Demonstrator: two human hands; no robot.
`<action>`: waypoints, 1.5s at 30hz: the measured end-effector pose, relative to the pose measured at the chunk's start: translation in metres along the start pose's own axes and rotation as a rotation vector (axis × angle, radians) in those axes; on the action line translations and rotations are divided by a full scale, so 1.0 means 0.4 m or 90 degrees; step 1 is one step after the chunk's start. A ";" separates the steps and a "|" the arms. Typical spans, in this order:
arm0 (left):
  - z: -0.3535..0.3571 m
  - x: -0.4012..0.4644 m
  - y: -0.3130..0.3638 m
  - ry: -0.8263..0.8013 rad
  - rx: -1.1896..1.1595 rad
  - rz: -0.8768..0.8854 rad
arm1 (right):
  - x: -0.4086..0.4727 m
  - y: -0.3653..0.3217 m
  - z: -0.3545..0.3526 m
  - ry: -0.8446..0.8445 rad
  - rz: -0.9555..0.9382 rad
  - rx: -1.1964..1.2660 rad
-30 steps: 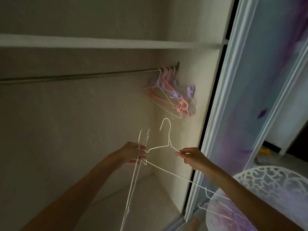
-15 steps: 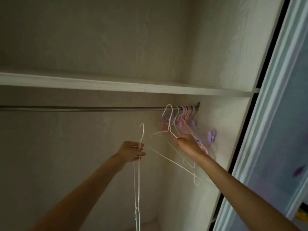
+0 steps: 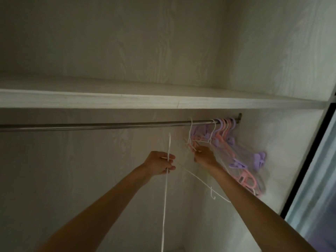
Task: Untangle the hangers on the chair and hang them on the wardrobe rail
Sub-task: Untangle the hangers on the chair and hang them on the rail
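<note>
I'm looking up into a pale wood-grain wardrobe, a shelf (image 3: 163,102) across the top and the metal rail (image 3: 91,126) just beneath it. At the rail's far right end hang pink and purple hangers (image 3: 227,135). My right hand (image 3: 205,157) pinches the neck of a white wire hanger (image 3: 190,135) whose hook sits at the rail, just left of that cluster; I can't tell if it is fully over. My left hand (image 3: 160,162) grips a second white hanger (image 3: 166,179), edge-on, hook below the rail. The first hanger's lower wire runs close by the left hand, so I judge the two could snag again. Letting go too soon could drop it, or its hook could catch the neighbouring pink ones.
</note>
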State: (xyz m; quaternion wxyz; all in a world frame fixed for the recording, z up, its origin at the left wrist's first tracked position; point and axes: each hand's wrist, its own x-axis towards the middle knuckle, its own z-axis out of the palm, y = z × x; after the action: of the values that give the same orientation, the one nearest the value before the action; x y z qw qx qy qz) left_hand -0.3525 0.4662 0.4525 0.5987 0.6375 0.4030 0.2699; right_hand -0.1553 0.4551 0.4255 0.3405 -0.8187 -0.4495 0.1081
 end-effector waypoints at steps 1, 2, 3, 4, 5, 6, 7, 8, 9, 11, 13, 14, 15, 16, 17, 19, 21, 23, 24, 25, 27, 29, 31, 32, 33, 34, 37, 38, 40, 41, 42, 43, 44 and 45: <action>-0.004 0.007 0.005 -0.003 0.004 0.003 | -0.006 0.004 0.002 -0.014 0.006 -0.011; -0.006 0.013 0.013 -0.006 0.005 0.007 | -0.014 0.006 -0.002 -0.010 0.001 -0.040; -0.010 0.018 0.021 -0.008 0.006 0.011 | -0.020 0.003 -0.006 0.029 -0.031 -0.092; -0.013 0.024 0.026 -0.010 0.005 0.013 | -0.023 -0.005 -0.011 0.105 -0.085 -0.144; -0.015 0.033 0.031 -0.013 0.004 0.014 | -0.018 -0.019 -0.019 0.201 -0.156 -0.184; -0.017 0.040 0.035 -0.015 0.004 0.014 | -0.012 -0.041 -0.033 0.283 -0.228 -0.208; -0.018 0.047 0.039 -0.016 0.007 0.014 | -0.002 -0.066 -0.049 0.333 -0.286 -0.221; -0.019 0.053 0.042 -0.016 0.010 0.012 | 0.013 -0.086 -0.065 0.339 -0.323 -0.237; -0.021 0.057 0.042 -0.016 0.013 0.009 | 0.027 -0.103 -0.080 0.320 -0.350 -0.263; -0.023 0.069 0.042 -0.021 0.016 0.004 | 0.062 -0.115 -0.105 0.248 -0.358 -0.357; -0.028 0.080 0.037 -0.025 0.020 0.005 | 0.094 -0.101 -0.121 0.230 -0.369 -0.444; -0.034 0.082 0.031 -0.023 0.022 0.005 | 0.102 -0.092 -0.125 0.231 -0.379 -0.455; -0.038 0.085 0.029 -0.023 0.023 0.006 | 0.109 -0.082 -0.132 0.235 -0.390 -0.453; -0.040 0.090 0.025 -0.023 0.023 0.004 | 0.117 -0.070 -0.139 0.237 -0.396 -0.451; -0.043 0.092 0.023 -0.020 0.025 0.002 | 0.123 -0.061 -0.146 0.246 -0.404 -0.447; -0.043 0.096 0.019 -0.018 0.024 -0.002 | 0.131 -0.044 -0.164 0.273 -0.418 -0.445; -0.041 0.097 0.016 -0.022 0.026 -0.005 | 0.135 -0.031 -0.179 0.287 -0.442 -0.445; -0.035 0.097 0.016 -0.023 0.029 -0.008 | 0.138 -0.022 -0.183 0.259 -0.492 -0.455; -0.032 0.096 0.016 -0.023 0.027 -0.009 | 0.140 -0.021 -0.180 0.234 -0.507 -0.460; -0.027 0.095 0.019 -0.023 0.025 -0.012 | 0.141 -0.022 -0.176 0.210 -0.506 -0.463; -0.022 0.093 0.022 -0.021 0.024 -0.012 | 0.147 -0.032 -0.165 0.207 -0.502 -0.462; -0.020 0.090 0.022 -0.025 0.031 -0.008 | 0.159 -0.034 -0.163 0.233 -0.499 -0.443; -0.022 0.089 0.022 -0.027 0.035 -0.005 | 0.164 -0.028 -0.176 0.264 -0.474 -0.409; -0.025 0.088 0.021 -0.028 0.032 -0.005 | 0.166 -0.023 -0.184 0.273 -0.450 -0.400; -0.025 0.088 0.022 -0.031 0.028 -0.007 | 0.169 -0.016 -0.194 0.279 -0.423 -0.397; -0.026 0.088 0.023 -0.031 0.025 -0.007 | 0.174 -0.009 -0.198 0.281 -0.402 -0.401; -0.023 0.088 0.028 -0.023 0.010 -0.013 | 0.174 -0.001 -0.208 0.264 -0.360 -0.421; -0.021 0.086 0.029 -0.016 0.012 -0.020 | 0.173 0.001 -0.209 0.259 -0.344 -0.431; -0.016 0.081 0.033 -0.010 0.014 -0.034 | 0.165 0.003 -0.215 0.237 -0.286 -0.462; -0.014 0.080 0.035 -0.012 0.013 -0.039 | 0.159 0.003 -0.217 0.222 -0.257 -0.476; -0.011 0.079 0.036 -0.015 0.010 -0.044 | 0.153 0.004 -0.219 0.206 -0.236 -0.479; -0.007 0.078 0.038 -0.014 0.009 -0.047 | 0.142 0.002 -0.218 0.194 -0.222 -0.469; -0.003 0.082 0.043 -0.012 0.003 -0.048 | 0.133 -0.002 -0.214 0.190 -0.220 -0.445; 0.003 0.080 0.046 -0.006 0.003 -0.052 | 0.115 -0.005 -0.206 0.196 -0.236 -0.403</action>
State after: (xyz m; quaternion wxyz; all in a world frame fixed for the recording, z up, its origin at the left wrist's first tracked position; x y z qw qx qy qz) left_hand -0.3310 0.4930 0.4659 0.6097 0.6234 0.4261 0.2412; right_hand -0.0903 0.4552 0.4941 0.1486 -0.7948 -0.5444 -0.2232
